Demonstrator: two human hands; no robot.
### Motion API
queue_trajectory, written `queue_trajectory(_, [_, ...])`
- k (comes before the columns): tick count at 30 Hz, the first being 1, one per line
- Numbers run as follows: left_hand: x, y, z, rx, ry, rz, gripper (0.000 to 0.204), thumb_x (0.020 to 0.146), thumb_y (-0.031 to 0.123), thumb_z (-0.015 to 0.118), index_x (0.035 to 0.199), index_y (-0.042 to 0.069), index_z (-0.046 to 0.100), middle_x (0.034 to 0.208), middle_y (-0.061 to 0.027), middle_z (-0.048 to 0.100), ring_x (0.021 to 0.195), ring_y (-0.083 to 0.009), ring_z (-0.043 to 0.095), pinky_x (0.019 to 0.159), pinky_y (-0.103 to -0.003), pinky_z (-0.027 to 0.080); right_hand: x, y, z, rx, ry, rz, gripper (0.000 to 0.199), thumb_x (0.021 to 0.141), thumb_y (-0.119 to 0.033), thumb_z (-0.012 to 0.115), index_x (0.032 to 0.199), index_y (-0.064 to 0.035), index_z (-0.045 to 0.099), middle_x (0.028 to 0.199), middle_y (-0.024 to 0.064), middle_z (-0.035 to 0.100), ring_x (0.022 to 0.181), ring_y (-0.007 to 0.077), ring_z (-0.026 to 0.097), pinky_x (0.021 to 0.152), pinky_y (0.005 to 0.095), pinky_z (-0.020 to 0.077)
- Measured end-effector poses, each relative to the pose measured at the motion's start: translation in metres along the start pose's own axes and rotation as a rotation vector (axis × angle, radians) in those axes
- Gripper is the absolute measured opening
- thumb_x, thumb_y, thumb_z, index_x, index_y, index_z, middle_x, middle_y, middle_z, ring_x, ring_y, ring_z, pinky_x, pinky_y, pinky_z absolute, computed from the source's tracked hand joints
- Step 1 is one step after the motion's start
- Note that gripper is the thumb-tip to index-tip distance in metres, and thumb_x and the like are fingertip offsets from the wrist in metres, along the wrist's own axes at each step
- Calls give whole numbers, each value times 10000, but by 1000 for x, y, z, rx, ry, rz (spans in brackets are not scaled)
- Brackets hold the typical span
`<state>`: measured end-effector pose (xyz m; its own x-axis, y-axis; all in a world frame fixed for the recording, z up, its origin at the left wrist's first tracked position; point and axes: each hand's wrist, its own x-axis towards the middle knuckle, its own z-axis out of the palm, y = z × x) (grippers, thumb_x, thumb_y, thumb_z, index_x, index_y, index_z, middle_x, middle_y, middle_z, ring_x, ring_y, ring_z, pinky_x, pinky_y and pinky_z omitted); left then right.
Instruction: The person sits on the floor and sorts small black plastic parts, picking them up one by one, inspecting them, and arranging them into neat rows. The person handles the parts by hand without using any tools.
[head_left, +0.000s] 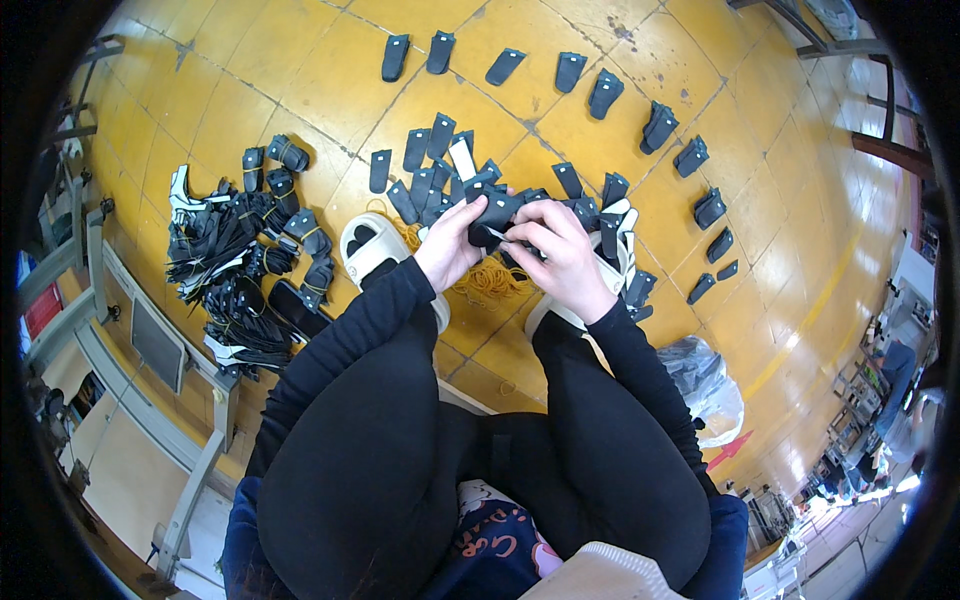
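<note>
My left hand (452, 246) is closed around a small stack of black tapered fabric pieces (494, 210), held over the floor between my feet. My right hand (562, 252) comes to the near side of the stack with thumb and fingers pinched together. A thin pale sliver shows at its fingertips; I cannot make out what it is. Just below the hands lies a heap of yellow rubber bands (492, 280). Loose black pieces (416, 148) are spread in an uneven cluster beyond the hands, many with a small white tag at one end.
Small stacks of black pieces (606, 92) form a curved row on the yellow tiled floor (330, 70). At left lies a big pile of black bundles (225, 245), some tied with yellow bands, beside a metal frame (150, 420). A clear plastic bag (705, 385) sits near my right knee.
</note>
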<state>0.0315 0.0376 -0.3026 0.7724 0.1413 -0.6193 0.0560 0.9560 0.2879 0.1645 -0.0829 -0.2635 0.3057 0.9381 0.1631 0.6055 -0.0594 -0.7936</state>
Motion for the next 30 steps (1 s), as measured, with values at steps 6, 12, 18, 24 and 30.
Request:
queue_trajectory(6, [0, 0, 0, 28, 43, 11, 350, 963, 212, 489, 1282, 68, 479, 1172, -55, 572, 1061, -139, 557, 889, -303, 457, -6, -3, 2, 195, 69, 202, 178, 705, -15, 706, 865, -26, 631, 1094, 81, 573, 834, 208, 554, 785, 328, 460])
queue_trajectory(12, [-1, -5, 2, 123, -18, 91, 315, 928, 151, 561, 1228, 74, 504, 1115, -20, 581, 1012, -102, 553, 843, -279, 455, -4, -1, -3, 232, -36, 281, 208, 792, -57, 667, 996, -14, 674, 1105, 99, 618, 1008, 224, 567, 881, 316, 443])
queue_trajectory(18, [-1, -6, 1, 307, -40, 4, 236, 867, 63, 599, 1089, 110, 534, 942, 40, 553, 825, -34, 505, 682, -202, 393, -3, -1, -8, 369, -42, 366, 226, 844, -95, 624, 1052, -18, 668, 1079, 103, 630, 1048, 223, 560, 902, 322, 435])
queue_trajectory(24, [-5, -9, -8, 384, -21, -118, 272, 846, 48, 601, 1108, 87, 544, 953, 28, 570, 862, -49, 546, 732, -217, 450, -2, 0, -7, 378, -155, 335, 228, 827, -106, 636, 1042, -40, 674, 1067, 100, 629, 1010, 245, 573, 881, 337, 442])
queue_trajectory(30, [-2, -15, -9, 457, -84, -141, 339, 836, 69, 639, 1161, 68, 540, 1010, -16, 593, 928, -93, 572, 800, -251, 477, -4, -8, -7, 350, -194, 264, 235, 823, -89, 637, 1048, -35, 678, 1076, 89, 613, 1038, 237, 546, 905, 329, 422])
